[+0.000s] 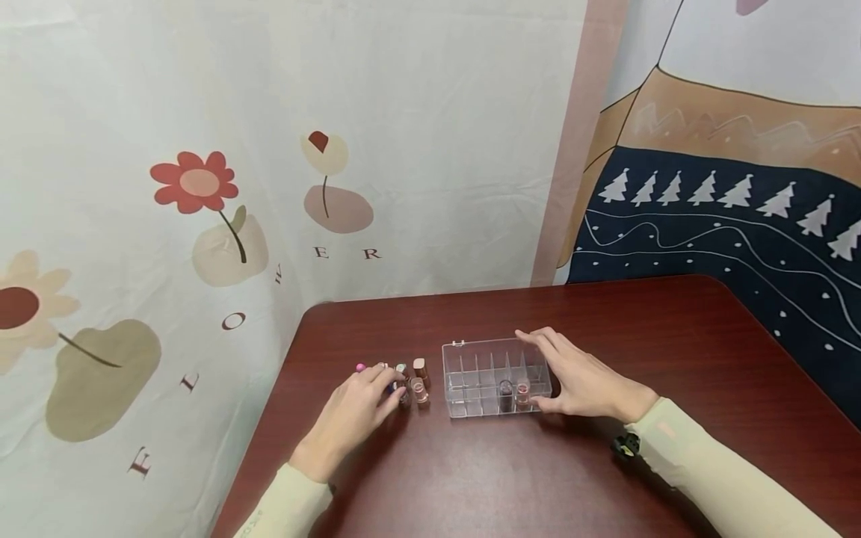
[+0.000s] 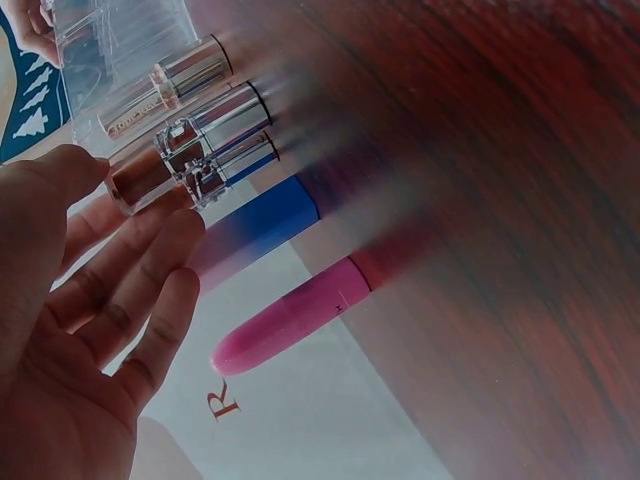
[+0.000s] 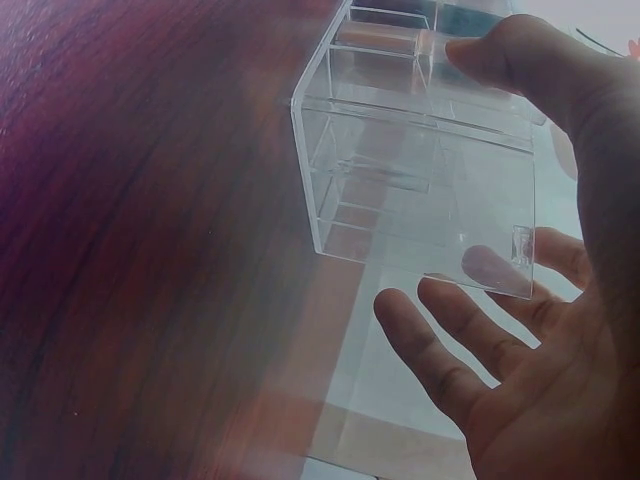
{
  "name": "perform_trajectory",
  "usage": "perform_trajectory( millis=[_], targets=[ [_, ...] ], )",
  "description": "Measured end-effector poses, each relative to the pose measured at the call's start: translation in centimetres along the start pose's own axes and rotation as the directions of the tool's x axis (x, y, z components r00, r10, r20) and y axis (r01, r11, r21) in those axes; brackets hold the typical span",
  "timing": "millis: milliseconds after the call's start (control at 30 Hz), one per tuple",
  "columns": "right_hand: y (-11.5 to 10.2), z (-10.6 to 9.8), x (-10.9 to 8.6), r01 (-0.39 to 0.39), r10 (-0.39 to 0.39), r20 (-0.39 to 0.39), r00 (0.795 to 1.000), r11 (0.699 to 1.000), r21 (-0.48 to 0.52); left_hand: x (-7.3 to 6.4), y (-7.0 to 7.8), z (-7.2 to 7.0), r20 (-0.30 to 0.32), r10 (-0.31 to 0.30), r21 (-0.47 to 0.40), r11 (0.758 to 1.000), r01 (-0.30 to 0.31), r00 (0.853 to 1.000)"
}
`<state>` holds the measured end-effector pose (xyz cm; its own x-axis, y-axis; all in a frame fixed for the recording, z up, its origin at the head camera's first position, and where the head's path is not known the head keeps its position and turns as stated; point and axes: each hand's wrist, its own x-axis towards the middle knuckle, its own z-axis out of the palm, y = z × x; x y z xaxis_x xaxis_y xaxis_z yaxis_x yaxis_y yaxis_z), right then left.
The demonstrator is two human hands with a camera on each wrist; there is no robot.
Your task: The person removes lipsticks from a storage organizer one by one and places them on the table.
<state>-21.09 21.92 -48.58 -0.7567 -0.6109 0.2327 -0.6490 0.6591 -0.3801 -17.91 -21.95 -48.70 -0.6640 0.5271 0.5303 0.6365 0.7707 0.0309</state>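
My left hand (image 1: pixel 356 407) is at a cluster of upright lip-colour tubes left of the box. In the left wrist view its thumb and fingertips pinch a clear-and-brown lip tube (image 2: pixel 140 182). Beside that tube stand a clear one (image 2: pixel 170 88), a blue one (image 2: pixel 262 225) and a pink one (image 2: pixel 295 318). My right hand (image 1: pixel 585 381) holds the right end of a clear compartment box (image 1: pixel 471 407), thumb at the front and fingers at the back. A dark tube (image 1: pixel 506 396) and a reddish clear tube (image 1: pixel 523 394) stand in the box's front row.
A brown-capped tube (image 1: pixel 420 369) stands between the left hand and the box. The red-brown table (image 1: pixel 457 486) meets printed fabric hangings (image 1: pixel 437 187) behind and at the left. A small dark device (image 1: pixel 627 446) is at my right wrist.
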Motion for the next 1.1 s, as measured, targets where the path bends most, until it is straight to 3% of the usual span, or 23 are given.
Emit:
perform_trajectory(
  millis=[267, 600, 800, 1100],
  targets=[
    [-0.2, -0.1, -0.1, 0.003, -0.003, 0.002, 1.000, 1.000, -0.002, -0.1, 0.0, 0.0, -0.013, 0.004, 0.006, 1.000, -0.004, 1.000],
    [-0.2, -0.3, 0.1, 0.009, -0.009, 0.012, 1.000, 1.000, -0.006, 1.0, 0.6, -1.0, -0.112, 0.042, 0.069, 0.997, -0.034, 0.993],
    [0.0, -0.6, 0.0, 0.025, -0.025, 0.015, 1.000, 1.000, -0.009, 2.7, 2.5, -1.1, -0.151, 0.093, 0.048, 0.995, -0.086, 0.984],
    [0.0, -0.8, 0.1, 0.025, -0.025, 0.038, 0.999, 1.000, -0.001, 5.5, 5.9, 0.4, -0.098, 0.156, 0.020, 0.988, -0.155, 0.983]
  ],
)
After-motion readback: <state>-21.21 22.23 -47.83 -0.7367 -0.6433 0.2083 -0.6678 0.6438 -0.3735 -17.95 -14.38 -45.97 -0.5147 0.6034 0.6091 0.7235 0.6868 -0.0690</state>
